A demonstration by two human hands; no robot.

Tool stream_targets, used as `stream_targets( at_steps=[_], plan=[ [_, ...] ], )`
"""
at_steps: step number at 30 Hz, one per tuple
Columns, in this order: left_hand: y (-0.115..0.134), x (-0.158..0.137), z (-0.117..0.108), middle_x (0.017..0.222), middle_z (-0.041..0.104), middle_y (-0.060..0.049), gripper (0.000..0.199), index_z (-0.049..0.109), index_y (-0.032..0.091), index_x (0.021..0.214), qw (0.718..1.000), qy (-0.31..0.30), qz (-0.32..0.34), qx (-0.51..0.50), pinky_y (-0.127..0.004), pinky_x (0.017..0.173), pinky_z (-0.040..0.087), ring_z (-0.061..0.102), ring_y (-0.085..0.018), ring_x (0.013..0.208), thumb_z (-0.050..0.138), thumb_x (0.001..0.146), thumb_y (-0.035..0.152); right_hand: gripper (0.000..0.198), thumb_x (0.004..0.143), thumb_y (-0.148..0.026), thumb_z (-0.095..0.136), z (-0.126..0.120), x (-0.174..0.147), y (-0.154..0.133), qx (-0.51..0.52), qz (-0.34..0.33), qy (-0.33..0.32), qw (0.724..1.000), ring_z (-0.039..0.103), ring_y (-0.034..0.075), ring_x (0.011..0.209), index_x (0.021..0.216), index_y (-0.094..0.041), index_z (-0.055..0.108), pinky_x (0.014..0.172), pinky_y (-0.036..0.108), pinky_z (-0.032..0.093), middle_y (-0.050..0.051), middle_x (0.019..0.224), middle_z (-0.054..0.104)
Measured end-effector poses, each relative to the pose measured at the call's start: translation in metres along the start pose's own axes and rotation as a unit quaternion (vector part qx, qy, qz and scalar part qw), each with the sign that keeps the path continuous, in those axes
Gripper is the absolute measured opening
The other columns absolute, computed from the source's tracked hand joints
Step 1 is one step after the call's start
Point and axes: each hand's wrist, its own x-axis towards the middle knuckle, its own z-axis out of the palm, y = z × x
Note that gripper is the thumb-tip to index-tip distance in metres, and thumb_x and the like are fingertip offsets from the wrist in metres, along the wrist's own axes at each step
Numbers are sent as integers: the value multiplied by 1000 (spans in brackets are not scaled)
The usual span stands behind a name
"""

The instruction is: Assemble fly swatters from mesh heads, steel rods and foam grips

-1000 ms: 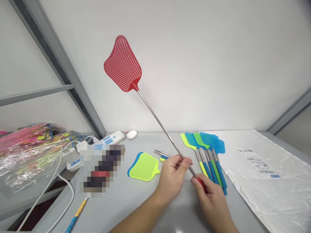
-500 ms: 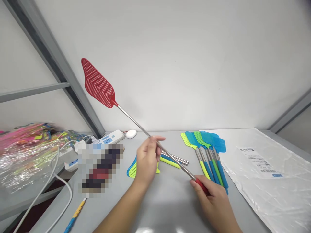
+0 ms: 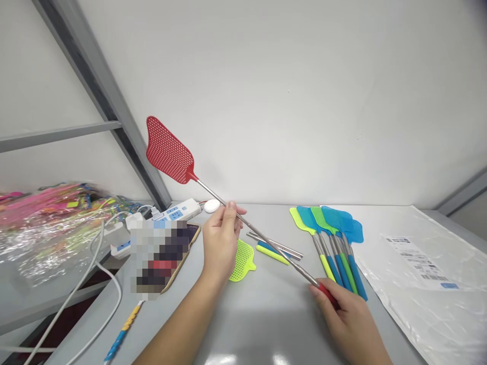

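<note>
A red fly swatter (image 3: 171, 152) with a perforated head and a thin metal telescopic rod slants across the view above the table. My left hand (image 3: 222, 238) is closed round the rod, a little below the head. Its red handle is in my right hand (image 3: 346, 312), whose fingers wrap round it and hide part of it. On the table beyond lie a loose yellow-green swatter head (image 3: 242, 261), partly behind my left hand, a yellow-green handle (image 3: 272, 254), a blue handle mostly covered, and metal rods (image 3: 279, 243).
Several swatters (image 3: 335, 243) in blue, green and yellow-green lie side by side at the right. A white plastic bag (image 3: 411, 284) with a label is beyond them. To the left are a phone (image 3: 192, 241), a power strip (image 3: 178, 213), cables and bagged colourful items (image 3: 68, 228).
The extended rod looks shorter, with the red head nearer my left hand and lower. My left hand has moved slightly left. The whole view has shifted somewhat.
</note>
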Motion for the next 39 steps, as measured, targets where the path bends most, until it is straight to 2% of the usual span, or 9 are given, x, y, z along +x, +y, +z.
stream_targets(
  at_steps=[5, 11, 16, 20, 23, 26, 30, 34, 39],
  plan=[
    [-12, -23, 11, 49, 36, 5, 37, 70, 16, 81, 991, -96, -53, 81, -20, 53, 37, 37, -8, 50, 54, 89, 48, 33, 94, -49, 43, 0, 2, 0, 14, 5, 9, 1000, 52, 15, 56, 79, -24, 59, 55, 22, 40, -3, 61, 55],
    [-21, -62, 33, 70, 63, -2, 35, 75, 18, 86, 951, -265, -81, 139, -23, 63, 41, 54, -14, 68, 52, 91, 44, 35, 93, -51, 44, 0, 2, -3, 38, 23, 43, 998, 52, 14, 55, 81, -23, 62, 54, 22, 40, -3, 59, 56],
    [-23, -61, 32, 71, 62, -1, 34, 76, 21, 94, 932, -322, -88, 142, -24, 62, 41, 50, -12, 62, 55, 89, 47, 35, 93, -51, 44, -1, 3, -5, 49, 18, 52, 997, 53, 14, 55, 82, -23, 63, 53, 22, 40, -3, 60, 57],
    [-18, -36, 21, 82, 59, -3, 43, 71, 20, 107, 961, -264, -83, 4, -24, 63, 42, 49, -11, 63, 56, 86, 55, 34, 94, -49, 44, 2, 3, -4, 51, 0, 19, 999, 57, 15, 58, 86, -24, 64, 56, 22, 42, -2, 65, 62],
    [-12, -13, 13, 87, 59, -4, 48, 69, 20, 104, 967, -164, -96, -171, -24, 62, 44, 50, -11, 64, 49, 87, 61, 34, 95, -49, 41, 3, 3, -5, 40, 3, -7, 999, 59, 15, 60, 86, -24, 62, 55, 22, 41, -1, 68, 64],
    [-8, 7, 5, 93, 63, -4, 36, 67, 21, 95, 963, -71, -95, -242, -24, 61, 46, 55, -12, 68, 55, 87, 54, 36, 97, -48, 37, 3, 3, -7, 32, 4, -23, 999, 58, 15, 58, 81, -24, 60, 54, 23, 40, -1, 65, 62],
    [-9, 14, 0, 95, 65, -5, 28, 66, 17, 90, 976, -29, -71, -202, -24, 64, 47, 60, -15, 81, 63, 85, 44, 36, 97, -48, 37, 4, 4, -9, 22, -10, -30, 999, 54, 14, 55, 78, -24, 58, 52, 23, 38, -2, 62, 58],
    [-12, 10, 0, 80, 63, -3, 29, 63, 15, 78, 991, -37, -45, -120, -23, 60, 44, 56, -12, 68, 64, 84, 44, 36, 97, -47, 36, 3, 3, -5, 23, -1, -38, 999, 56, 15, 56, 79, -24, 57, 54, 23, 39, -2, 64, 60],
    [-15, 0, 1, 62, 56, 1, 36, 58, 15, 64, 998, -20, -13, 50, -22, 55, 38, 48, -10, 57, 62, 85, 45, 37, 97, -47, 36, 3, 4, -7, 9, -2, -32, 999, 54, 16, 54, 77, -24, 56, 52, 24, 38, -1, 60, 58]
  ],
)
